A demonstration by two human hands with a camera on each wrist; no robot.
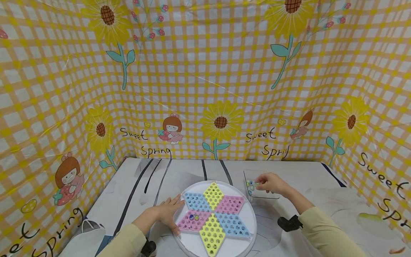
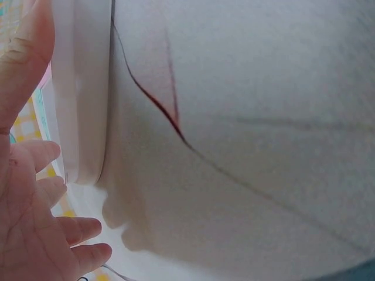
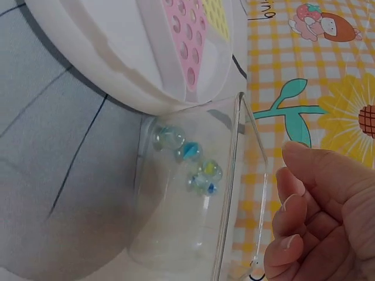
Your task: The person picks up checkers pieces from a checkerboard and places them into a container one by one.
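Note:
A round white Chinese checkers board (image 1: 248, 221) carries a six-pointed star of yellow, pink and blue sections with holes. Two glass marbles, a blue one (image 1: 191, 217) and a greenish one (image 1: 197, 217), sit in the left pink section. My left hand (image 1: 167, 213) rests at the board's left rim with its fingers spread. Over a clear plastic box (image 1: 268, 195) at the board's right, my right hand (image 1: 272, 184) hovers with bent fingers. Several glass marbles (image 3: 188, 151) lie inside that box. Whether anything is between the right fingertips is hidden.
A white bag-like object (image 1: 86, 235) stands at the table's front left. Black straps with small dark devices (image 1: 289, 223) are on both wrists. Behind the table (image 1: 305, 182) hangs a yellow checked cloth (image 1: 205, 78) with sunflowers, which also covers both sides.

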